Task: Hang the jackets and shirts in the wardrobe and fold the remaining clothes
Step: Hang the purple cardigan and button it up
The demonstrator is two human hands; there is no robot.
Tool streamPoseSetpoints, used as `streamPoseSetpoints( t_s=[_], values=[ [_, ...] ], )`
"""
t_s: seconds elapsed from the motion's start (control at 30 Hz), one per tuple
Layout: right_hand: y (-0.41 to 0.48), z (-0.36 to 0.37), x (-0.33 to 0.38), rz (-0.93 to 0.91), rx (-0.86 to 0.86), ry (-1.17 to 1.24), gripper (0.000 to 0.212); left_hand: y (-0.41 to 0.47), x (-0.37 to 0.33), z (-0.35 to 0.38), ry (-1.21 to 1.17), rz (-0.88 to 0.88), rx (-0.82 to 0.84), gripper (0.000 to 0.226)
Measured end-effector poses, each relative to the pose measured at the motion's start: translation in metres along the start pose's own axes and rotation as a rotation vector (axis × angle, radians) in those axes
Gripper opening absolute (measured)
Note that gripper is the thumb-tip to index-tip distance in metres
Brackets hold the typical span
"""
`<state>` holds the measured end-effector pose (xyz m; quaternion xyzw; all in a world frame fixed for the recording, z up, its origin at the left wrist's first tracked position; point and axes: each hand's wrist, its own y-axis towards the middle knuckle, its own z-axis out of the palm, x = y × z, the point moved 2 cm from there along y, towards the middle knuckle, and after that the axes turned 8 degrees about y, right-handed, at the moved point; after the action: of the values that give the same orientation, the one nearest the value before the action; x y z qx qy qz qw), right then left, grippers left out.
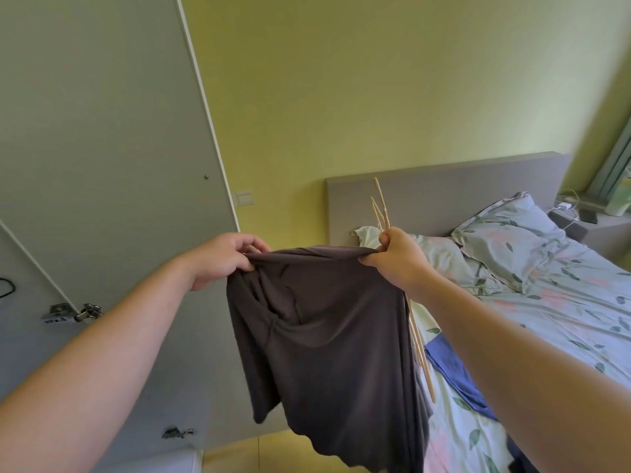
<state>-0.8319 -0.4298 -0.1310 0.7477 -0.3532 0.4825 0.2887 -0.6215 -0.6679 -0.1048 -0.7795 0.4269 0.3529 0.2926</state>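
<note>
A dark grey shirt (327, 336) hangs in the air in front of me, held up by its top edge. My left hand (222, 259) pinches the left end of that edge. My right hand (397, 257) grips the right end together with wooden hangers (381, 208). Their thin arms stick up above my fist, and more of the wood shows below it behind the shirt. The open wardrobe door (102, 148) stands at the left.
A bed (546, 319) with floral sheets and pillows (505, 240) fills the right side, a blue garment (457, 377) lying on it near the shirt. Its grey headboard (444, 189) stands against the yellow wall. A bedside shelf with cables sits at far right.
</note>
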Motion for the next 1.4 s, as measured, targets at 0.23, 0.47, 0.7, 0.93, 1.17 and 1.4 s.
streamPoseSetpoints(
  t_s=[0.23, 0.47, 0.7, 0.93, 1.17, 1.4],
  values=[
    [0.0, 0.003, -0.002, 0.004, 0.038, 0.023, 0.041, -0.005, 0.008, 0.047, -0.09, -0.013, 0.546, 0.061],
    [-0.001, 0.011, -0.012, 0.042, 0.13, 0.067, 0.045, 0.002, 0.007, 0.073, -0.245, 0.139, 0.433, 0.049],
    [-0.006, 0.005, -0.008, 0.056, 0.235, 0.3, 0.05, 0.017, 0.03, 0.08, -0.11, -0.06, 0.052, 0.013],
    [-0.017, 0.016, 0.002, 0.087, 0.63, 0.761, 0.05, 0.035, 0.05, 0.065, 0.227, -0.26, -0.116, 0.054],
    [-0.016, 0.038, -0.001, -0.06, 0.445, 0.243, 0.067, 0.028, 0.071, 0.063, 0.174, -0.467, 0.035, 0.059],
    [-0.015, 0.046, -0.021, -0.063, 0.393, 0.127, 0.061, 0.012, 0.059, 0.057, -0.328, -0.484, 0.228, 0.039]
  ],
)
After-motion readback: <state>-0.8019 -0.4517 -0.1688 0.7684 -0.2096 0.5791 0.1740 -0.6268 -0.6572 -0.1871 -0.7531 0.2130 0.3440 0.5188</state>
